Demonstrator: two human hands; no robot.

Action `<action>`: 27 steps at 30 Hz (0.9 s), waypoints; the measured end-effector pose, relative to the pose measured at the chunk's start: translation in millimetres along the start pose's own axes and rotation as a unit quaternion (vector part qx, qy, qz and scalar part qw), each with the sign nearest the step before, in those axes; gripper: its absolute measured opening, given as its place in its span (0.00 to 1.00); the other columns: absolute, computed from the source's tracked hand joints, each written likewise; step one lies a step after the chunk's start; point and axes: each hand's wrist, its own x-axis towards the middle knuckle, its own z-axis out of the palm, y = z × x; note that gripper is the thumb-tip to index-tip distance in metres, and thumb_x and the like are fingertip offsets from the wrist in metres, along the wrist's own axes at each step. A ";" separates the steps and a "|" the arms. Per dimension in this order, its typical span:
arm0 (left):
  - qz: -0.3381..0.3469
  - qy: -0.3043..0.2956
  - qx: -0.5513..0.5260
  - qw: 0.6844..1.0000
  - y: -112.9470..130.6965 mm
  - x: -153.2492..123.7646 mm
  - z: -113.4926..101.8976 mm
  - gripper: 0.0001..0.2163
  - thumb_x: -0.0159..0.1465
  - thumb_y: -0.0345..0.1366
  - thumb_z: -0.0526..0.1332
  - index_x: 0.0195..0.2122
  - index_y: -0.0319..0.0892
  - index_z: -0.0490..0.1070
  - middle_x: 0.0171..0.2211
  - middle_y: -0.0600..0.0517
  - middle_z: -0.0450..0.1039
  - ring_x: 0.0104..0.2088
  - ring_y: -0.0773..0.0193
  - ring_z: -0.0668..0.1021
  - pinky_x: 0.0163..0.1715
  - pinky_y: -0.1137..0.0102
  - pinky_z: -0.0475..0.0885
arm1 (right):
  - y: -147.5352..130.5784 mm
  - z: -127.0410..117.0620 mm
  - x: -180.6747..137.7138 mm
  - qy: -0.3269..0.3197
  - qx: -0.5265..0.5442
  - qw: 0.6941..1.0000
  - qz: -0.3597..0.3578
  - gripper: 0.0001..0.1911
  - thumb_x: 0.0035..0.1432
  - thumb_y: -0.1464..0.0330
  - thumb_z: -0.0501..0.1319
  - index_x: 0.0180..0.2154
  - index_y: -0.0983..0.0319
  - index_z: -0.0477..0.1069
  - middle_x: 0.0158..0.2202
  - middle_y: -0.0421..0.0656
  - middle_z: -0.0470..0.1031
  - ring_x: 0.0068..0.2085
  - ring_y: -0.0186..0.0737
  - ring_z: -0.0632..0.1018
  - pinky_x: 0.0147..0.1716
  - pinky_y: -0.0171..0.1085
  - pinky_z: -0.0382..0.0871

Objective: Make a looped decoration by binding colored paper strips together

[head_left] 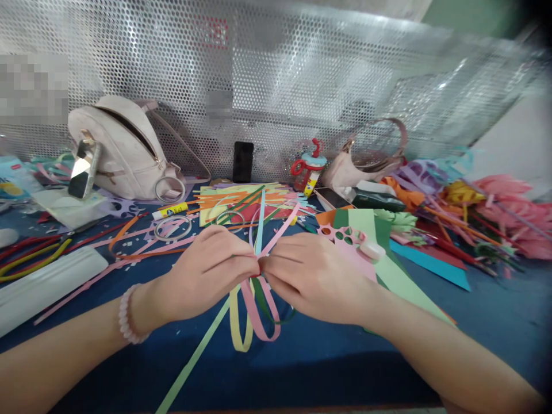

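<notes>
My left hand (pixel 215 267) and my right hand (pixel 317 273) meet over the table, fingertips pinched together around a bunch of looped paper strips (pixel 263 322). Pink, yellow and green loops hang below the fingers. Above them, pale blue and pink strip ends stick up. A bit of red shows between the fingertips, mostly hidden by them. One long light green paper strip (pixel 198 356) runs from under the hands down to the table's front edge. A beaded bracelet (pixel 129 313) circles my left wrist.
A pile of coloured paper strips (pixel 215 201) lies behind the hands, beside a glue stick (pixel 170 211) and metal rings (pixel 172 228). Scissors (pixel 34 259) rest at left. Green card sheets (pixel 401 276) and paper flowers (pixel 509 213) lie right. A backpack (pixel 116 149) and phone (pixel 243 162) stand behind.
</notes>
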 end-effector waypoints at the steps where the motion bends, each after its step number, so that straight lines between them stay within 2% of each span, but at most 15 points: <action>1: 0.000 -0.008 0.003 1.000 0.0 -0.1 0.2 0.05 0.64 0.25 0.53 0.35 0.41 0.65 0.31 0.51 0.70 0.31 0.66 0.70 0.39 0.65 0.66 | -0.2 0.3 0.0 0.000 -0.001 1.000 -0.004 0.16 0.61 0.72 0.50 0.25 0.65 0.71 0.22 0.40 0.67 0.26 0.35 0.66 0.26 0.36 0.56; 5: 0.000 -0.026 0.010 1.000 -0.5 -2.2 2.0 0.05 0.64 0.24 0.52 0.35 0.40 0.64 0.31 0.51 0.69 0.32 0.66 0.69 0.39 0.65 0.65 | -0.9 -1.1 -0.2 0.002 -0.001 1.000 -0.001 0.16 0.62 0.72 0.49 0.26 0.65 0.71 0.22 0.41 0.67 0.26 0.34 0.66 0.27 0.36 0.56; 10: -0.014 -0.005 -0.009 1.000 0.6 -3.2 4.1 0.05 0.63 0.24 0.53 0.35 0.40 0.64 0.32 0.51 0.68 0.33 0.66 0.69 0.38 0.67 0.65 | -0.8 -4.5 -0.6 0.011 -0.013 1.000 -0.001 0.16 0.62 0.72 0.49 0.27 0.65 0.71 0.22 0.41 0.68 0.26 0.34 0.67 0.27 0.36 0.57; 13: -0.096 0.005 -0.059 0.994 1.1 -1.1 4.6 0.04 0.62 0.25 0.54 0.35 0.40 0.64 0.33 0.51 0.67 0.35 0.65 0.70 0.37 0.69 0.66 | 0.2 -4.9 0.1 0.031 -0.024 0.999 0.011 0.16 0.62 0.71 0.49 0.27 0.65 0.71 0.22 0.41 0.68 0.26 0.34 0.67 0.27 0.36 0.58; 15: -0.155 -0.010 -0.124 0.980 0.9 0.9 5.0 0.04 0.63 0.27 0.53 0.33 0.40 0.65 0.32 0.50 0.67 0.34 0.65 0.71 0.36 0.70 0.67 | 1.7 -4.2 0.7 0.044 -0.043 0.998 0.015 0.15 0.62 0.71 0.50 0.27 0.65 0.71 0.22 0.41 0.69 0.26 0.34 0.68 0.26 0.36 0.58; 19: -0.254 -0.063 -0.262 0.929 1.0 4.3 8.0 0.13 0.67 0.35 0.48 0.29 0.38 0.68 0.31 0.49 0.69 0.32 0.65 0.72 0.32 0.70 0.69 | 4.7 -0.9 0.1 0.072 -0.148 0.986 -0.006 0.14 0.61 0.71 0.52 0.26 0.65 0.70 0.20 0.41 0.67 0.26 0.35 0.67 0.24 0.37 0.54; 23: -0.327 -0.055 -0.312 0.890 2.8 4.9 12.5 0.12 0.64 0.34 0.52 0.26 0.38 0.68 0.28 0.50 0.69 0.30 0.65 0.73 0.29 0.71 0.69 | 5.2 2.3 -1.0 0.106 -0.221 0.968 -0.058 0.08 0.58 0.75 0.54 0.30 0.66 0.71 0.22 0.41 0.69 0.26 0.35 0.66 0.22 0.37 0.52; 25: -0.335 -0.034 -0.314 0.887 3.7 4.8 12.9 0.10 0.63 0.32 0.53 0.26 0.38 0.68 0.27 0.50 0.69 0.29 0.65 0.73 0.28 0.71 0.69 | 5.1 2.0 -0.2 0.091 -0.185 0.978 -0.040 0.08 0.57 0.74 0.54 0.31 0.66 0.71 0.23 0.42 0.70 0.27 0.37 0.67 0.23 0.37 0.54; 27: -0.324 -0.025 -0.288 0.901 4.6 5.0 11.6 0.09 0.62 0.30 0.53 0.26 0.38 0.68 0.27 0.51 0.69 0.29 0.66 0.73 0.29 0.71 0.69 | 6.0 0.0 1.4 0.062 -0.070 0.996 0.012 0.08 0.56 0.73 0.53 0.33 0.65 0.70 0.26 0.43 0.71 0.30 0.38 0.69 0.28 0.38 0.59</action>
